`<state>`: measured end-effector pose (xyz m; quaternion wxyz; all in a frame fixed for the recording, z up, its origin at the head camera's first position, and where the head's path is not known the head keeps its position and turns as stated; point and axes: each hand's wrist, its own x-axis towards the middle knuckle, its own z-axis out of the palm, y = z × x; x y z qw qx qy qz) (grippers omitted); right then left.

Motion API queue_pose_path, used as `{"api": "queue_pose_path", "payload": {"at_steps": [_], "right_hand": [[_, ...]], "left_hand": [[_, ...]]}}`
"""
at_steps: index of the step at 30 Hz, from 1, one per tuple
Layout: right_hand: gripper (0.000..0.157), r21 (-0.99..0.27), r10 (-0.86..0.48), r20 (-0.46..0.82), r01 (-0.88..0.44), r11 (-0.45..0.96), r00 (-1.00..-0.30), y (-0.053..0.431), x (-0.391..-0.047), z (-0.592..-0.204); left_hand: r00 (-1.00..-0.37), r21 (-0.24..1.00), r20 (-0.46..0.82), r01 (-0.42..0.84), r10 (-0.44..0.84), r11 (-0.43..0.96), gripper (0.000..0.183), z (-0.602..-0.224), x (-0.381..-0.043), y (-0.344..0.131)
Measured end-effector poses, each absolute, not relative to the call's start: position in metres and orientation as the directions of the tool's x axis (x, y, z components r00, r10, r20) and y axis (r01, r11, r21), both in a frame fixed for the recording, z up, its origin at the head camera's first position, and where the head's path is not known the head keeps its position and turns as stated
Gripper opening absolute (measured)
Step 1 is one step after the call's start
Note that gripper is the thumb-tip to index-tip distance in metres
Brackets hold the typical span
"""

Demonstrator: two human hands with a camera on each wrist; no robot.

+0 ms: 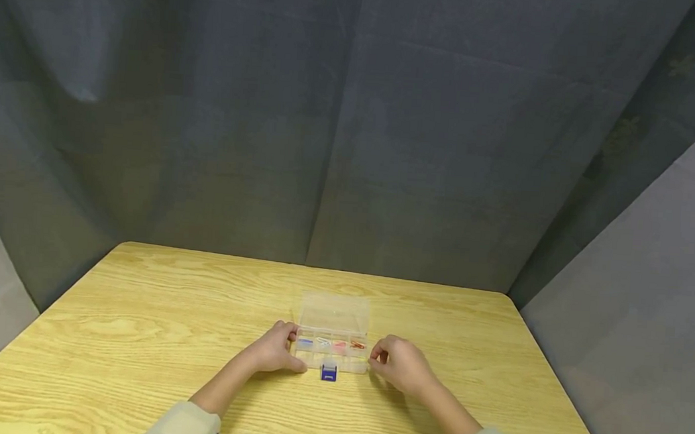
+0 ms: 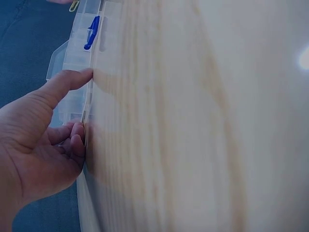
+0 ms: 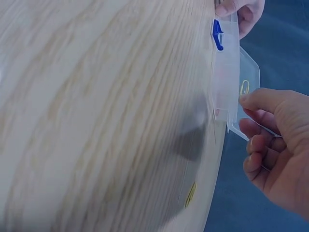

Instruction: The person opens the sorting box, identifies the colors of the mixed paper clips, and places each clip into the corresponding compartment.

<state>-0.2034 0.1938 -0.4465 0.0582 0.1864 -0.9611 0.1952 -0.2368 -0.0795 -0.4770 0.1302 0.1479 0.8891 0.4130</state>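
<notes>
A clear divided plastic box (image 1: 313, 361) stands on the table, its lid (image 1: 334, 309) raised at the back and a blue latch (image 1: 328, 374) at the front. Its back row holds blue, white, pink and red paper clips (image 1: 357, 345). My left hand (image 1: 273, 350) holds the box's left end, thumb at the front corner and fingers along the side. Thumb and forefinger of my right hand (image 3: 285, 137) pinch a yellow paper clip (image 3: 245, 87) close by the box's right end. The other right fingers are curled loosely.
More yellow paper clips (image 3: 191, 194) lie on the wooden table (image 1: 137, 337) in the right wrist view. Dark cloth (image 1: 328, 143) hangs behind the table's far edge, and pale panels (image 1: 647, 295) stand at the sides.
</notes>
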Motion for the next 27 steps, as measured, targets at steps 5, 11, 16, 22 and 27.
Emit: {"api": "queue_pose_path", "payload": {"at_steps": [5, 11, 16, 22, 27], "right_hand": [[0.007, -0.345, -0.356, 0.180, -0.398, 0.850, -0.917, 0.1892, -0.2053, -0.4480], [0.007, -0.356, -0.364, 0.160, -0.398, 0.846, -0.917, 0.1879, -0.2058, -0.4472], [0.007, -0.358, -0.360, 0.148, -0.389, 0.848, -0.921, 0.1869, -0.2064, -0.4472], [0.005, -0.366, -0.354, 0.136, -0.379, 0.850, -0.925, 0.1870, -0.2059, -0.4471], [0.005, -0.390, -0.320, 0.124, -0.343, 0.855, -0.939, 0.1935, -0.2040, -0.4460]], "left_hand": [[-0.921, 0.773, -0.110, 0.157, 0.374, 0.614, 0.067, -0.4766, -0.2367, -0.0800], [-0.916, 0.777, -0.114, 0.159, 0.384, 0.610, 0.069, -0.4747, -0.2360, -0.0791], [-0.919, 0.770, -0.112, 0.159, 0.377, 0.618, 0.069, -0.4745, -0.2368, -0.0790], [-0.922, 0.770, -0.119, 0.148, 0.368, 0.621, 0.068, -0.4753, -0.2367, -0.0785], [-0.923, 0.769, -0.119, 0.147, 0.366, 0.622, 0.067, -0.4748, -0.2359, -0.0781]]}}
